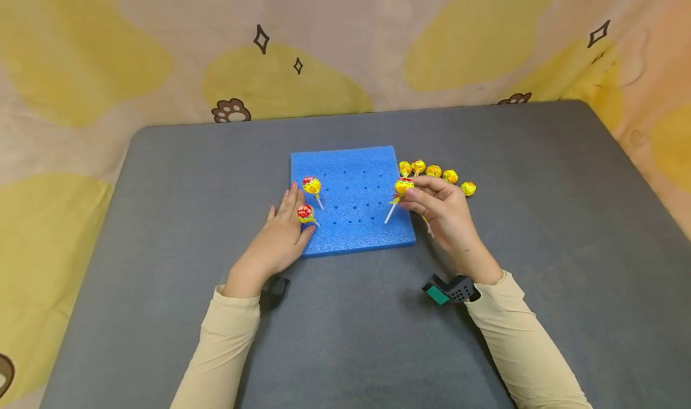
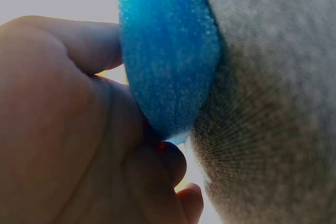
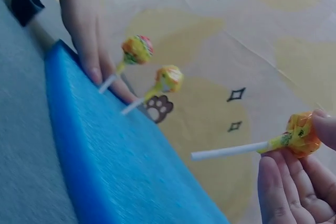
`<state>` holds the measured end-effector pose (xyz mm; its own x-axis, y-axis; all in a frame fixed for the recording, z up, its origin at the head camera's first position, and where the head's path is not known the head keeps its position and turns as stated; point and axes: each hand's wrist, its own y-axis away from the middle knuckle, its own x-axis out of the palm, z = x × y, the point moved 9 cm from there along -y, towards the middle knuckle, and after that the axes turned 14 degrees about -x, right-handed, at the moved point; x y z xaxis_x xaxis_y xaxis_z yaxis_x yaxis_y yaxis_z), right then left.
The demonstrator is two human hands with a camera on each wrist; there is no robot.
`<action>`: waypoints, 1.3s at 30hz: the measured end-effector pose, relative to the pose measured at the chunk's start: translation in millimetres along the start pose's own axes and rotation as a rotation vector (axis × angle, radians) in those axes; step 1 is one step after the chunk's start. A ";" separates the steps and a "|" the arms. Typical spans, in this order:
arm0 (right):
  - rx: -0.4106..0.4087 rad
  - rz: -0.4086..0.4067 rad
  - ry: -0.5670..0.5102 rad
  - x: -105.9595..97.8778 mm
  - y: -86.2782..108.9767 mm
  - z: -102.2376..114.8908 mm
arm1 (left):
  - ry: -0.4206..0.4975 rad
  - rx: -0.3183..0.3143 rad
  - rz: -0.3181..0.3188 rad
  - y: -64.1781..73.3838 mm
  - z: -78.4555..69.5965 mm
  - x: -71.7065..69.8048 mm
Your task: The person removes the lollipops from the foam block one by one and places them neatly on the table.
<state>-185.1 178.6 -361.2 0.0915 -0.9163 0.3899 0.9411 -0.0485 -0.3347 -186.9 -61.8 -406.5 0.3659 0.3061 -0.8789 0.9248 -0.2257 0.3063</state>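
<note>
A blue foam board (image 1: 358,157) with rows of small holes lies on the table. Two yellow-and-red wrapped lollipops, a farther one (image 1: 311,185) and a nearer one (image 1: 305,213), stand in its left side by their sticks. My left hand (image 1: 276,239) rests against the board's left edge, fingers extended and thumb over the near left corner. Above the board's right side, my right hand (image 1: 447,214) pinches another lollipop (image 3: 303,135) by its wrapped head between thumb and fingers. Its white stick points down and left; in the right wrist view the stick's end is free.
Several lollipops (image 1: 433,171) lie on the grey table (image 1: 345,331) beyond and beside the right hand. One more stick (image 1: 429,226) shows partly under that hand. A patterned cloth (image 1: 345,37) hangs behind the table's far edge.
</note>
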 end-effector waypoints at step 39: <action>0.388 0.054 0.549 -107.9 -2.8 -4.4 | 0.022 0.010 0.004 0.4 1.1 1.2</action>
<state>-199.0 275.8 -406.1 0.0595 -0.9876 -0.1455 0.9980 0.0556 0.0310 -186.2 -62.5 -407.8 0.3717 0.3252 -0.8695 0.9223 -0.2358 0.3061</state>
